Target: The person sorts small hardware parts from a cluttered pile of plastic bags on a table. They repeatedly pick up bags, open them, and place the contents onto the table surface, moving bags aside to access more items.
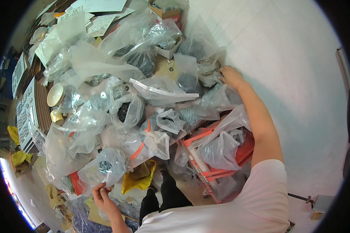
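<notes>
At the far right of the heap, my right hand [233,77] bends its fingers over the edge of a crumpled clear plastic bag [209,73] and grips it. My left hand [102,197] is low at the near left, fingers curled in. It touches the near edge of an open clear plastic bag [104,166] with small metal parts inside. Whether those fingers pinch the film is hidden. Between my hands lie several more bags, one with black parts [123,112], one tied with orange string [156,143], and one full of small silvery pieces [190,117].
A red stool-like frame [206,136] with bags on it stands at the right, below my right arm. Stacked flat cardboard [43,105], a cream bowl [55,95] and a tape roll [57,117] are at the left. Small boxes [165,13] sit far back by the white wall [291,58]. A yellow bag [139,178] hangs near my legs.
</notes>
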Available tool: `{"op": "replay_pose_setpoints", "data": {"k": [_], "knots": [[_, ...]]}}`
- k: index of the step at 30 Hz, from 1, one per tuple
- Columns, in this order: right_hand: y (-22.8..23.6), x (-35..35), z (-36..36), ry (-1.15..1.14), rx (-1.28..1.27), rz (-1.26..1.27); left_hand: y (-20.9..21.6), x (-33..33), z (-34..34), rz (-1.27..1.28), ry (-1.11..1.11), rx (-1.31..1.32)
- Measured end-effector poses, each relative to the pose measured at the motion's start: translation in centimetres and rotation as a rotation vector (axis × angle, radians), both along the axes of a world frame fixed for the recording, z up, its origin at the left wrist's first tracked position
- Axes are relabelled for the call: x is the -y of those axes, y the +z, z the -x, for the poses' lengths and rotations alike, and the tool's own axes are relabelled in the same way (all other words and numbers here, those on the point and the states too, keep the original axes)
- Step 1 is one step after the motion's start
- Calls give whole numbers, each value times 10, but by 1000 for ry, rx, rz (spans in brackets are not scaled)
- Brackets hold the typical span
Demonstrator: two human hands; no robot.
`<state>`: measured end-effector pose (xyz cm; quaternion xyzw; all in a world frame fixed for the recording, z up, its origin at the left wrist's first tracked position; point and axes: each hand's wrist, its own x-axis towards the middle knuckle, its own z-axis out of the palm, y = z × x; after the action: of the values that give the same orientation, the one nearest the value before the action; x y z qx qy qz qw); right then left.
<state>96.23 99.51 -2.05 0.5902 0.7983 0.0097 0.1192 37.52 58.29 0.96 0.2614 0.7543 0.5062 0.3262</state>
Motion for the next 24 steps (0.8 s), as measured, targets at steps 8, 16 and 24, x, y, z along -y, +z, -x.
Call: {"op": "replay_pose_setpoints", "data": {"k": [8, 16, 24], "knots": [[59, 50, -7, -397, -92, -292, 1, -6, 0, -12, -29, -21], [68, 76, -9, -568, -169, -334, 0, -13, -1, 3, -56, -25], [90, 100, -18, -448, -214, -398, 5, -22, -10, 41, -90, -77]]}}
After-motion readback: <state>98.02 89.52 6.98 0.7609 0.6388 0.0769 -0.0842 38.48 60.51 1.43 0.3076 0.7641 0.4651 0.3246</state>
